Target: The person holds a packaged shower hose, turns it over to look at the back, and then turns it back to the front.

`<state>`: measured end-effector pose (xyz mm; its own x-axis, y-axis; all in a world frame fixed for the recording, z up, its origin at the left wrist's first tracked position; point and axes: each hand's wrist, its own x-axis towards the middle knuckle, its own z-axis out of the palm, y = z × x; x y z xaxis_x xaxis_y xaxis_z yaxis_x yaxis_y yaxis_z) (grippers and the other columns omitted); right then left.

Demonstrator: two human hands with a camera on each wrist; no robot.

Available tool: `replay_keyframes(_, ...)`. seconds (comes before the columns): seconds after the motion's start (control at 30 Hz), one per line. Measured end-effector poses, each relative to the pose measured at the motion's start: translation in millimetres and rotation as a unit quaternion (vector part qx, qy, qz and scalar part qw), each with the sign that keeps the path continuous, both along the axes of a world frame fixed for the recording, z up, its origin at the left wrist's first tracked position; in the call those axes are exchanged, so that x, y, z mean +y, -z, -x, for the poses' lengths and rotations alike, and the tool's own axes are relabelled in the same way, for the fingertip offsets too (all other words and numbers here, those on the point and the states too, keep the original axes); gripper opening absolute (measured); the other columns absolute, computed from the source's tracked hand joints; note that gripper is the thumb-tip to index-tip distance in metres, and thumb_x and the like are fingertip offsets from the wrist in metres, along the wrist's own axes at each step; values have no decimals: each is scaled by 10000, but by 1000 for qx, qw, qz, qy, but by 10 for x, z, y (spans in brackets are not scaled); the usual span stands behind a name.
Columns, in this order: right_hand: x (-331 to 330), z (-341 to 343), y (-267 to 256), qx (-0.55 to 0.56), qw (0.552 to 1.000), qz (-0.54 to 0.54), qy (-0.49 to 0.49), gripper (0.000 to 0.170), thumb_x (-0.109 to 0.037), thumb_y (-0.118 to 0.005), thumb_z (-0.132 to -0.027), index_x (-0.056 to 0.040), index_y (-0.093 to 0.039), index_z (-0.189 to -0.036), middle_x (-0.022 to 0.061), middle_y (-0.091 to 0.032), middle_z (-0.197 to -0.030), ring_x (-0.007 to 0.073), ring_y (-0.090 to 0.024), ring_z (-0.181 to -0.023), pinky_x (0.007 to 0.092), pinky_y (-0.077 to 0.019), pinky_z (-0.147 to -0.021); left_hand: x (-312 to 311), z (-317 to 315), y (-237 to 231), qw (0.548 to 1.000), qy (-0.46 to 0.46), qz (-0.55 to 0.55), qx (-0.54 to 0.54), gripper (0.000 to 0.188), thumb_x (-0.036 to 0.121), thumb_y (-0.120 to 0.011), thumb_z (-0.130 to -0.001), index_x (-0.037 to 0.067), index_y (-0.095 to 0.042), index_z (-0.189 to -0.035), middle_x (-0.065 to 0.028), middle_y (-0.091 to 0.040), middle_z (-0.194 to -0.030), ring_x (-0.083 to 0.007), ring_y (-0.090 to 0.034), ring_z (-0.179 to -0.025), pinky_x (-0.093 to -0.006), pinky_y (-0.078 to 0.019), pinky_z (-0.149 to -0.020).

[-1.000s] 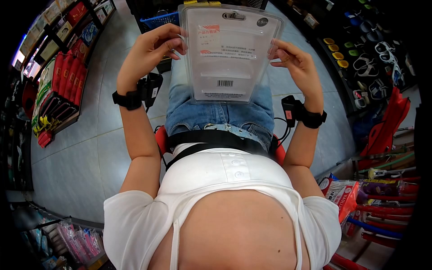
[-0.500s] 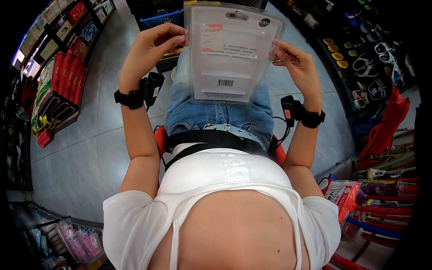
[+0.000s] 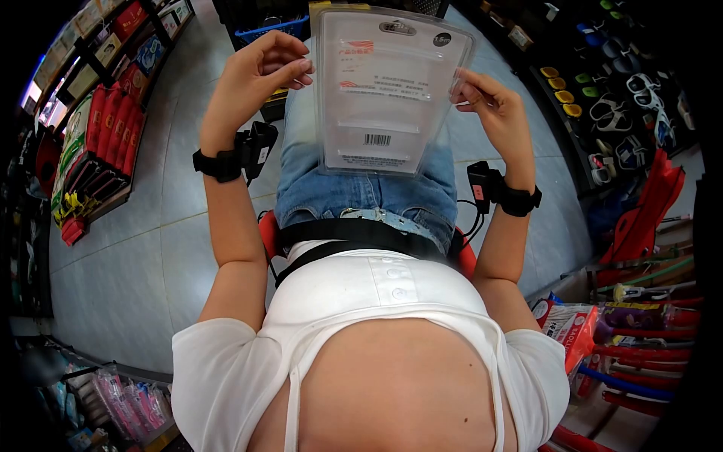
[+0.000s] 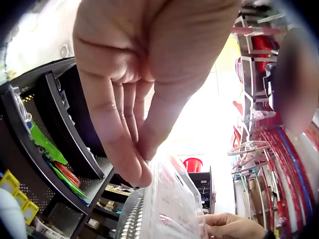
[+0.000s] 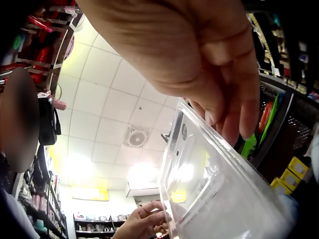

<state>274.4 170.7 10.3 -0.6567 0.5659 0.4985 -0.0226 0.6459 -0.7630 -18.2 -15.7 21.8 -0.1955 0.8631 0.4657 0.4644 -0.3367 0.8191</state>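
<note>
**A:** so what have the hands got?

**B:** A blister pack [image 3: 388, 109], held up over the lap between them. Left hand [image 3: 252, 83] pinches the left edge, right hand [image 3: 498, 113] grips the right. Some right fingertips vanish behind the plastic, and the exact left contact is tough to see.

**A:** can you tell what's inside?

**B:** Barely, the head view only gets the back. Left wrist cam catches a ribbed silvery coil [image 4: 130, 221] through the shell, cut off at the bottom. Small print's unreadable to me, but there's a barcode [image 3: 377, 139] and a dark round label [image 3: 442, 39] at the far right corner, "1.5m".

**A:** materials?

**B:** Stiff clear plastic, rounded corners, white backing, lots of glare. Under it, faded denim jeans [image 3: 301, 192]. Farther out: blue basket [image 3: 251, 33] half covered, smooth grey floor tiles [image 3: 120, 279], glossy red packs [image 3: 113, 128] far left, yellow slippers [image 3: 563, 96] far right. Near right, shiny red tubes [image 3: 644, 351] fade into the dark lens edge.
</note>
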Motion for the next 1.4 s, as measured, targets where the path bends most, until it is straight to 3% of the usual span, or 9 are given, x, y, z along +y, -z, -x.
replay_keyframes(0.2, -28, 5, 0, 6, 1000, 3, -6, 252, -103, -543, -962, -33, -638, -1185, 80, -688, -890, 156, -670, -808, 277, -547, -706, 27, 28, 30, 999, 9, 29, 33, 234, 150, -664, -901, 8, -591, -1071, -42, -648, -967, -107, -634, -902, -243, -518, -811)
replay_keyframes(0.8, -110, -22, -44, -18, 1000, 13, -22, 321, -111, -522, -975, -21, -570, -1279, 67, -650, -908, 148, -634, -843, 284, -555, -735, 97, 67, 95, 998, -38, 26, -36, 215, 128, -678, -885, -10, -626, -1040, -51, -670, -922, -120, -651, -871, -254, -534, -827)
replay_keyframes(0.9, -107, -16, -36, -13, 1000, 11, -21, 310, -118, -526, -975, -26, -582, -1266, 64, -657, -890, 142, -635, -831, 281, -551, -730, 123, 74, 118, 998, -46, 19, -45, 225, 123, -705, -852, -19, -635, -1012, -69, -681, -905, -120, -664, -845, -244, -546, -766)
replay_keyframes(0.97, -113, -6, -31, -2, 1000, 11, -18, 286, -124, -533, -972, -39, -613, -1233, 59, -671, -858, 133, -637, -808, 279, -548, -720, 121, 61, 112, 998, -55, 32, -29, 221, 141, -691, -872, -10, -641, -1026, -53, -676, -909, -113, -655, -851, -241, -534, -792)
replay_keyframes(1.4, -84, -35, -27, -26, 999, 11, -38, 343, -142, -527, -980, -25, -551, -1302, 59, -653, -893, 142, -636, -849, 283, -547, -758, 105, -19, 86, 992, -91, 89, 0, 322, 306, -710, -860, 23, -668, -1006, -43, -675, -856, -95, -637, -793, -214, -508, -680)
